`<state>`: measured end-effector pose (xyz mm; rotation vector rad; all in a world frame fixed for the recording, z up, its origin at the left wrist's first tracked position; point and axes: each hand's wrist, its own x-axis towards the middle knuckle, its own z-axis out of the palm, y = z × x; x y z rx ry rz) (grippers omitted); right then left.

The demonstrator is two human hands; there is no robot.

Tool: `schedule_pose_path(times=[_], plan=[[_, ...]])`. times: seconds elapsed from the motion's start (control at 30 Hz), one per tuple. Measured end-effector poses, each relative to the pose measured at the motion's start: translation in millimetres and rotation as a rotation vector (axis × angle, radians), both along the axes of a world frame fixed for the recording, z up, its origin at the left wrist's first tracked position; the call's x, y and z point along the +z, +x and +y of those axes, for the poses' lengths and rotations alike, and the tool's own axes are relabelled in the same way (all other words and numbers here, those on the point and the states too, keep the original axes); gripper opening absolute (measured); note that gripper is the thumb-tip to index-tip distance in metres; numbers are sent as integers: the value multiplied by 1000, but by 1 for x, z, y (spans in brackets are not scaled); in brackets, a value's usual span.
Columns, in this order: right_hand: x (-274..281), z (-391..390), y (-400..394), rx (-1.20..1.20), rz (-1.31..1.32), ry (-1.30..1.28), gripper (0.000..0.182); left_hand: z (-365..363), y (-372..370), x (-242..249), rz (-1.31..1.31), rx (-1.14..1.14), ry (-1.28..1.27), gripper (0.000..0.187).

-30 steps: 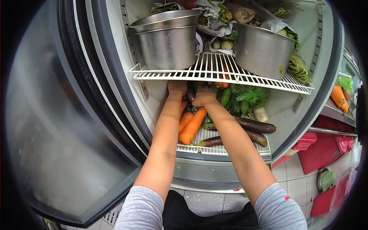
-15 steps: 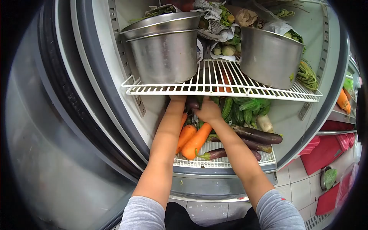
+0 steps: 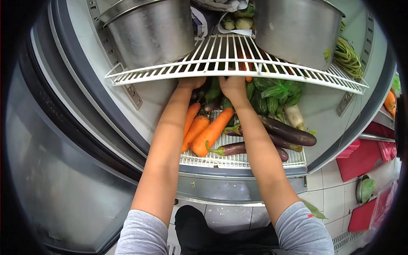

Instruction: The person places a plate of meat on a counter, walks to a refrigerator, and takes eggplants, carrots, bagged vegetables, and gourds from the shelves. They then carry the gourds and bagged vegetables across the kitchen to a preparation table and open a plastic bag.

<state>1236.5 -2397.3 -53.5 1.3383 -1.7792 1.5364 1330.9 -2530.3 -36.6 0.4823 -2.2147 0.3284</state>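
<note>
Both my arms reach deep into an open fridge, under a white wire shelf (image 3: 221, 63). My left hand (image 3: 192, 82) and my right hand (image 3: 233, 86) are at the back of the lower shelf (image 3: 238, 160). Their fingers are hidden by the wire shelf above, so I cannot tell what they hold. Below my arms lie orange carrots (image 3: 208, 132) and dark purple eggplants (image 3: 287, 131). Green cucumbers (image 3: 272, 102) are piled just right of my right hand.
Two steel pots, one at the left (image 3: 151, 32) and one at the right (image 3: 293, 29), stand on the upper shelf. The fridge door (image 3: 46, 140) is open at the left. Red trays (image 3: 361, 157) and tiled floor (image 3: 331, 204) are at the right.
The view has moved lower and closer to the fridge. Both hands have pushed further back under the wire shelf, and their fingers are now hidden.
</note>
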Motion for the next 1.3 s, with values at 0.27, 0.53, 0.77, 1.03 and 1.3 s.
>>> schedule_pose_path(times=[0.27, 0.53, 0.77, 1.03, 1.3], plan=[[37, 51, 13, 52, 56, -138, 26, 124, 30, 15, 194, 69, 217, 49], [40, 280, -28, 58, 80, 910, 51, 255, 90, -21, -264, -372, 396, 35], [22, 297, -26, 210, 190, 663, 49, 267, 63, -45, -331, -343, 271, 43], [56, 215, 28, 498, -473, 376, 43, 274, 61, -61, -381, -195, 401, 46], [78, 132, 0, 404, -67, 840, 82, 258, 93, -4, -172, -387, -20, 50]])
